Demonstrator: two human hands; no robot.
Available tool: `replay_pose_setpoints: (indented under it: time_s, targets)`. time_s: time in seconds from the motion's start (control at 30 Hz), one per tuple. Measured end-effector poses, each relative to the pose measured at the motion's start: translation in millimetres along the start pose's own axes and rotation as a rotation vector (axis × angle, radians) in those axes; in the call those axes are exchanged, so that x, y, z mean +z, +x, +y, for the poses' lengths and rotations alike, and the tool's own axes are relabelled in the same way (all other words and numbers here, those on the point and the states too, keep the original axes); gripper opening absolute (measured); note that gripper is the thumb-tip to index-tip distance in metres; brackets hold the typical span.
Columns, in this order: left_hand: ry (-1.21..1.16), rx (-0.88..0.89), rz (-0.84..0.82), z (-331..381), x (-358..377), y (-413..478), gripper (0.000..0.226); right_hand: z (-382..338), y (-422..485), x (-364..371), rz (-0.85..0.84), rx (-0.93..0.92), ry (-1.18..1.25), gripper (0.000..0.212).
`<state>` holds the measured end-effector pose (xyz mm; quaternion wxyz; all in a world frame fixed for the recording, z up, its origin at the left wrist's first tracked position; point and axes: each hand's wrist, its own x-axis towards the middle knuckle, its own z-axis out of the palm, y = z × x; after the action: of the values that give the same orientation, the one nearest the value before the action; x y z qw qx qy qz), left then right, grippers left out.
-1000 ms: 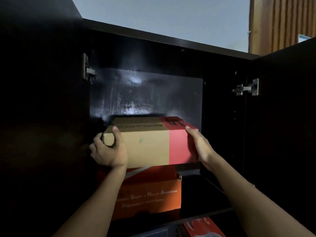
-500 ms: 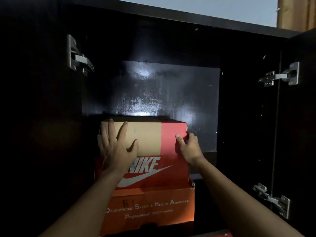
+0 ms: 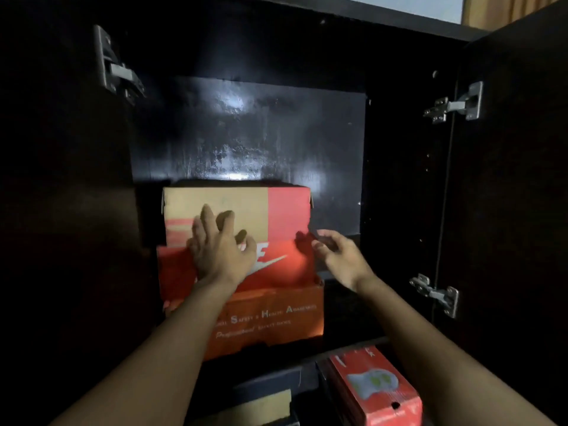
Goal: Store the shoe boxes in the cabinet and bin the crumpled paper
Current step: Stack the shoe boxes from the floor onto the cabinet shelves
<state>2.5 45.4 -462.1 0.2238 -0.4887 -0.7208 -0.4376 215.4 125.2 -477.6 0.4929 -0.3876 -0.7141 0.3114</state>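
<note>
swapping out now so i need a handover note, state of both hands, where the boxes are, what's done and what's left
Left hand: open, fingers spread over the front of the red and tan cardboard shoe box; blur hides whether it touches.
Right hand: open, holding nothing, beside that box's right edge.
That box sits on the orange cardboard shoe box with white lettering, on the upper shelf of the black cabinet. A red box with a pale picture lies on the level below.
Done: top box stacked inside.
Left: crumpled paper is not in view; find it and bin it.
</note>
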Motion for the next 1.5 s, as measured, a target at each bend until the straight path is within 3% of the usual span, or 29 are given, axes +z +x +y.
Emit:
replay_pose_setpoints:
  time_s: [0.13, 0.33, 0.63, 0.83, 0.97, 1.07, 1.3, 1.5]
  targets:
    - [-0.313, 0.071, -0.280, 32, 12, -53, 0.049, 24, -69, -32, 0.093, 0.026, -0.042, 0.025]
    - [-0.470, 0.221, -0.751, 80, 42, -150, 0.031, 71, -191, -83, 0.186, 0.228, -0.140, 0.019]
    - [-0.690, 0.351, -1.110, 182, 70, -297, 0.014, 100, -352, -163, 0.496, 0.524, -0.397, 0.029]
    - [-0.854, 0.503, -1.333, 245, 57, -406, 0.019, 113, -467, -210, 0.672, 0.725, -0.510, 0.030]
    - [-0.944, 0.497, -1.494, 273, 40, -489, 0.025, 112, -552, -229, 0.794, 0.843, -0.568, 0.029]
    - [-0.964, 0.511, -1.645, 282, 26, -549, 0.014, 117, -623, -236, 0.845, 0.941, -0.605, 0.027]
    - [-0.976, 0.290, -1.936, 295, -31, -735, 0.010, 133, -837, -248, 1.004, 1.169, -0.631, 0.028]
    - [-0.885, 0.296, -2.094, 308, -69, -850, 0.035, 164, -976, -237, 1.140, 1.420, -0.551, 0.025]
